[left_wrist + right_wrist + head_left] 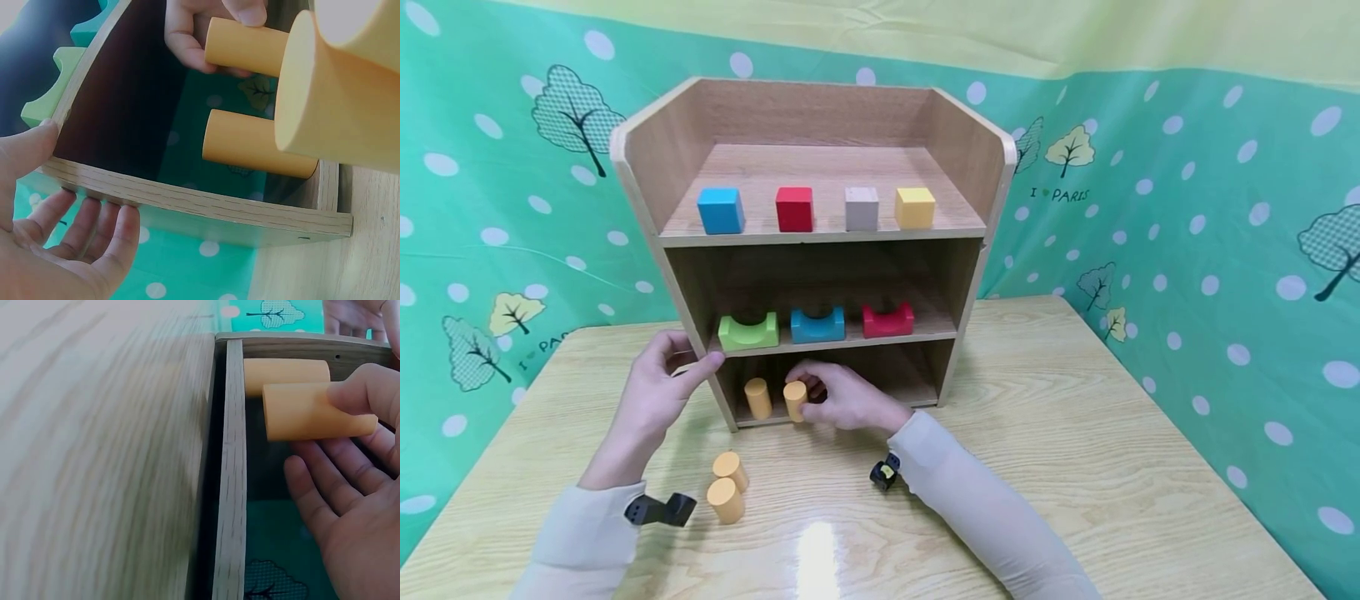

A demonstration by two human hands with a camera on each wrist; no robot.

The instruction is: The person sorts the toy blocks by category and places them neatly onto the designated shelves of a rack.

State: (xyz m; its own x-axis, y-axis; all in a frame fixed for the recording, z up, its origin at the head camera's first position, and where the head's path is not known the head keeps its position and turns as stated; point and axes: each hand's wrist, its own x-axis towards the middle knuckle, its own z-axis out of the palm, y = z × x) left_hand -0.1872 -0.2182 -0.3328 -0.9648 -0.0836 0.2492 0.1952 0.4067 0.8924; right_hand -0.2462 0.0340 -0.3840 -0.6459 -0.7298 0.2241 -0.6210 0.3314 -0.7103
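In the bottom compartment of a wooden shelf (820, 239), my right hand (842, 396) pinches an orange-tan wooden cylinder (795, 402) between thumb and fingers. The held cylinder (306, 411) is upright, and whether its base touches the compartment floor cannot be told. To its left stands a second cylinder (758, 399), a little apart. My left hand (658, 379) holds the shelf's left side panel (187, 199), thumb at the front edge and fingers against the outer face. Two more cylinders (726, 500) stand close together on the table in front of the left corner.
Blue (721, 211), red (794, 209), grey (861, 208) and yellow (915, 207) cubes line the top board. Green (748, 335), blue (817, 328) and red (888, 323) arch-cut blocks stand on the middle board. Patterned cloth (1187, 208) hangs behind the table (1075, 467).
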